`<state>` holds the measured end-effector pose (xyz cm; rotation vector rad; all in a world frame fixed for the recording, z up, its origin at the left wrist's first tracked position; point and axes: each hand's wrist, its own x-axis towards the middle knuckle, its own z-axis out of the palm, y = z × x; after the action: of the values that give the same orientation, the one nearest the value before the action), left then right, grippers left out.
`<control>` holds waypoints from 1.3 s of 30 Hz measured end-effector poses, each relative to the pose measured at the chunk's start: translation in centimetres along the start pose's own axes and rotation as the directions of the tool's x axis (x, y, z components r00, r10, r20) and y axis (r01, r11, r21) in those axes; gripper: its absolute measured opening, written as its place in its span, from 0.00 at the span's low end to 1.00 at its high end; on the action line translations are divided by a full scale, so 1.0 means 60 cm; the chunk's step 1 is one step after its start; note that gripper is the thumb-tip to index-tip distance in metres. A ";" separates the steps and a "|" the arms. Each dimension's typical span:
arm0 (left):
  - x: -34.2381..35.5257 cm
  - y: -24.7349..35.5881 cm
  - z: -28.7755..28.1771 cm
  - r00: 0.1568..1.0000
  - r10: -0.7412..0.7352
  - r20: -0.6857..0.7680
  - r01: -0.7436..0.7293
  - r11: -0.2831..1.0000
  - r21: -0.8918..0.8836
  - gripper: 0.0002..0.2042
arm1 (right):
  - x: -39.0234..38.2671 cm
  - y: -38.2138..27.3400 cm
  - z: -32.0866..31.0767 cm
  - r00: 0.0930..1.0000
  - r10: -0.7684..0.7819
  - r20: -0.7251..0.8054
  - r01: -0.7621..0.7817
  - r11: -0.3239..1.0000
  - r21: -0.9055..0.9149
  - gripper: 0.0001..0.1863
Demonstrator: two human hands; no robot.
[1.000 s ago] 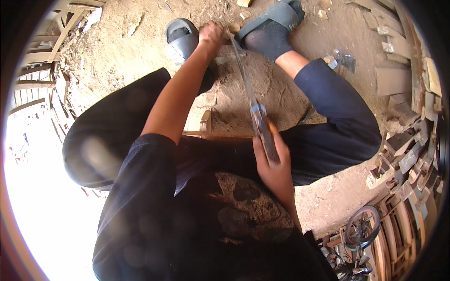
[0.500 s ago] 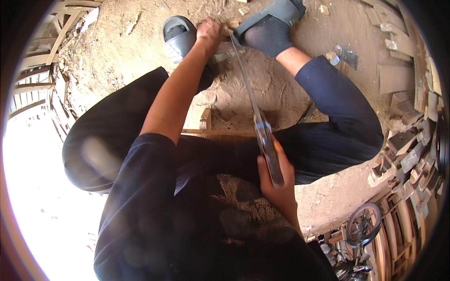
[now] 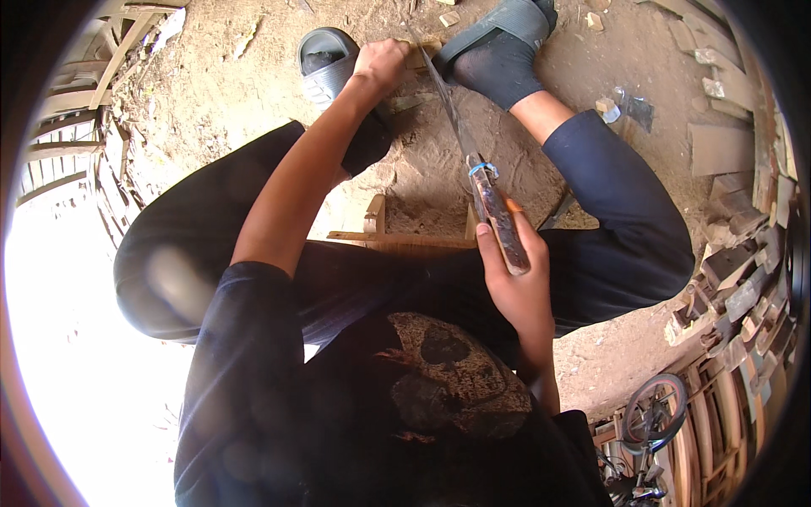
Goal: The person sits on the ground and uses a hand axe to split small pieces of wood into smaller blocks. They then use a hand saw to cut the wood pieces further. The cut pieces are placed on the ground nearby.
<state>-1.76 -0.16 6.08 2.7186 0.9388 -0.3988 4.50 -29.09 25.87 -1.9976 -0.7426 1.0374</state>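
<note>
My right hand (image 3: 521,275) is wrapped round the worn, patterned handle of a handsaw (image 3: 456,127), with a blue tie where the blade meets the handle. The blade points away from me and crosses a small piece of wood (image 3: 425,56) on the ground. Closed at the left end of that wood is my left hand (image 3: 382,68), just beside the blade. My right foot, in a black sock and grey slide sandal (image 3: 498,38), is against the wood's other end. The blade's contact with the wood is too small to make out.
I sit on a low wooden seat (image 3: 401,241). My left foot's sandal (image 3: 328,72) is next to my left hand. Wood scraps (image 3: 594,22) and a piece of clear plastic (image 3: 635,108) lie on the dirt. Stacked offcuts (image 3: 743,279) and a wheel (image 3: 655,414) are at the right.
My right hand has pushed the saw forward, away from me, so more of the blade passes beyond the wood. My left hand stays at the wood.
</note>
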 end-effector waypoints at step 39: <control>0.031 0.005 0.073 0.999 -0.022 0.027 0.015 0.972 0.233 0.20 | -0.042 0.002 0.010 0.943 0.293 0.160 -0.307 0.949 0.067 0.22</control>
<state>-0.93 -0.71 1.40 2.9053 0.9649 -0.5854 2.73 -30.86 26.61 -2.0105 -0.4628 1.3852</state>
